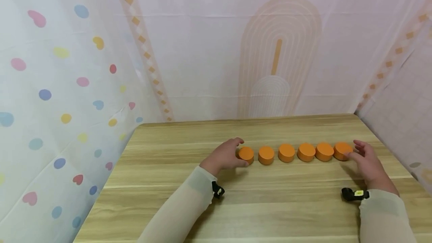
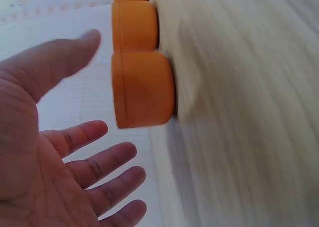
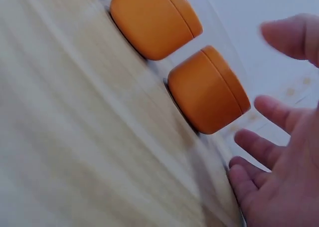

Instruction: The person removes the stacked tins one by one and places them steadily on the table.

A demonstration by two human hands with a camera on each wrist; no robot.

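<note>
— Orange discs, six in a row across the wooden table: who holds them?
— Nobody; left hand and right hand flank the row's ends, fingers spread, gripping nothing.

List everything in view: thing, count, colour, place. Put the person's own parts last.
orange pucks: six, orange, in a left-to-right row across the middle of the table.
table: one, light wood grain, fills the lower half of the head view.
curtains: pale, with coloured hearts on the left and beige shapes behind, around the table.
wrist cameras: two, black, one at each wrist.
sleeves: two, pale beige, on both forearms.
left hand: one, open, at the row's left end puck.
right hand: one, open, at the row's right end puck.
</note>
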